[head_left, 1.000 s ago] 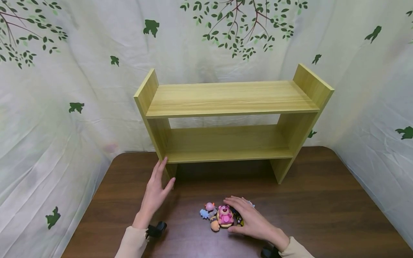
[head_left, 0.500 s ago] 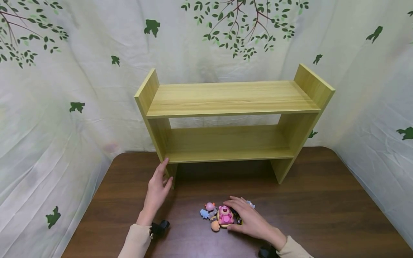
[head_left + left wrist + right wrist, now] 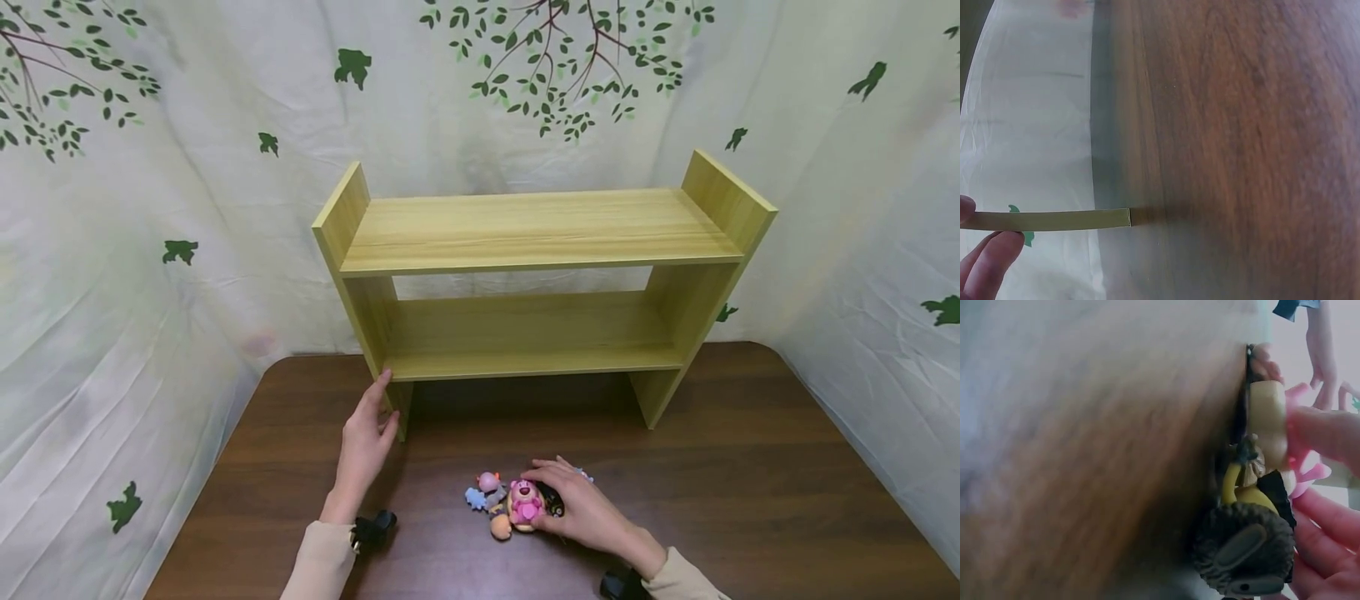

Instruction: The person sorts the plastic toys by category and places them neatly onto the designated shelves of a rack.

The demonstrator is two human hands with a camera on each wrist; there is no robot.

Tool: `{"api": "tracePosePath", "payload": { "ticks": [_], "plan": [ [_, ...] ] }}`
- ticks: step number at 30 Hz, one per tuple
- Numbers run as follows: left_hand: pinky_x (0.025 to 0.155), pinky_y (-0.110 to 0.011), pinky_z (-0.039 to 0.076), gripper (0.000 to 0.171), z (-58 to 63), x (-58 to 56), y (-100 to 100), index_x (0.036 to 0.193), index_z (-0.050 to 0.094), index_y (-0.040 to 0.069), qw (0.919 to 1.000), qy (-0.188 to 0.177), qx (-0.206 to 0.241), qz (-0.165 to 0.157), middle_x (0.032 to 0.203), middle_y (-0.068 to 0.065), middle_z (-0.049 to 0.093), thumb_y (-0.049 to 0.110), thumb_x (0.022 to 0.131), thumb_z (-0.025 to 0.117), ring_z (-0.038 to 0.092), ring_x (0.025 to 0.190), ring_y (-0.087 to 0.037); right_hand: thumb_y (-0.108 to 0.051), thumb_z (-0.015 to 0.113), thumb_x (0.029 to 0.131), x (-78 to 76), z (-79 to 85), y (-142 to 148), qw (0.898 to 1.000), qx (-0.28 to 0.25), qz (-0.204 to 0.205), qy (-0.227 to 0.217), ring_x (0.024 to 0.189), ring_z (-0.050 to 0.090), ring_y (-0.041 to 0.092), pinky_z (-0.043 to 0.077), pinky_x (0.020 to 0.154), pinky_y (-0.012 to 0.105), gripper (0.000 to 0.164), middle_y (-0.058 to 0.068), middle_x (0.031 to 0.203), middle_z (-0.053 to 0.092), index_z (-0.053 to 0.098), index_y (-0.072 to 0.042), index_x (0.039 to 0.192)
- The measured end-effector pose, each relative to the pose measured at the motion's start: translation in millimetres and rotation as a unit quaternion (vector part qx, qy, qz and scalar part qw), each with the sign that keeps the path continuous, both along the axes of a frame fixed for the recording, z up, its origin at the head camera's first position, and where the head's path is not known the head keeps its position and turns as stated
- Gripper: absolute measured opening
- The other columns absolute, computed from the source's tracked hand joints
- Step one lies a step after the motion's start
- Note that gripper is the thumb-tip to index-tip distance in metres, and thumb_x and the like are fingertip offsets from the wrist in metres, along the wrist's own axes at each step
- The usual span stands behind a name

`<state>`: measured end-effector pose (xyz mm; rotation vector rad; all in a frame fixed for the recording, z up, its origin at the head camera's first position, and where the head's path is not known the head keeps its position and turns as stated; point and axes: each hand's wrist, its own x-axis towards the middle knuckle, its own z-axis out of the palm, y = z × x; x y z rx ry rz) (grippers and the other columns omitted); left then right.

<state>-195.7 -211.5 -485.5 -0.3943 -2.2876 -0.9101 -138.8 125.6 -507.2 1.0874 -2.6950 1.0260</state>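
My left hand [image 3: 364,442] pinches the front edge of the left side panel of a pale wooden shelf [image 3: 540,229]. The left wrist view shows fingertips on both sides of that panel [image 3: 1072,220]. At the front of the table, my right hand [image 3: 588,504] pinches a pink bear figurine [image 3: 525,502] with a cream-coloured back [image 3: 1267,419]. Against the bear, partly behind the hand, lies a black and yellow figurine [image 3: 1244,544]. Left of the bear cluster small figures: a pink one [image 3: 488,481], a light blue one [image 3: 476,498] and an orange-tan one [image 3: 501,526].
The two-tier shelf stands towards the back of a dark brown wooden table [image 3: 787,492]. A white curtain [image 3: 225,208] with printed leaves hangs behind and at both sides. Another small bluish figure [image 3: 583,474] shows just beyond the right hand.
My left thumb and fingers have drawn together on the side panel. The right thumb and fingers have closed in on the pink bear, which has shifted very slightly.
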Motion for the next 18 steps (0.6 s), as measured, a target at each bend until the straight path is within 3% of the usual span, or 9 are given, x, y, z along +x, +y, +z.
{"api": "tracePosePath", "payload": {
  "ticks": [4,9,18],
  "plan": [
    [0.059,-0.036,0.054,0.081,0.4,1.7,-0.2,0.146,0.04,0.017,0.9999,-0.007,0.008,0.002,0.133,-0.015,0.052,-0.017,0.077,0.066,0.057,0.076,-0.024,-0.024,0.078,0.077,1.8,5.1,2.0,0.999,-0.026,-0.006,-0.038,0.117,0.052,0.035,0.037,0.098,0.054,0.051,0.014,0.124,0.059,0.061,-0.006,0.122],
    [0.059,-0.036,0.054,0.082,-0.2,2.0,0.0,0.147,0.039,0.017,0.9999,-0.006,0.009,0.001,0.134,-0.015,0.051,-0.017,0.077,0.065,0.06,0.08,-0.027,-0.02,0.077,0.08,0.7,14.0,3.0,0.996,-0.062,-0.003,-0.064,0.107,0.058,0.017,0.047,0.089,0.039,0.05,0.001,0.12,0.06,0.059,-0.007,0.125],
    [0.057,-0.035,0.053,0.082,-1.2,1.8,0.9,0.147,0.039,0.018,0.9999,-0.001,0.01,0.006,0.133,-0.014,0.052,-0.017,0.077,0.065,0.06,0.076,-0.025,-0.014,0.077,0.081,-2.4,28.6,3.1,0.989,-0.133,0.029,-0.054,0.104,0.059,0.017,0.051,0.085,0.038,0.051,0.002,0.118,0.059,0.057,-0.003,0.126]
  ]
}}
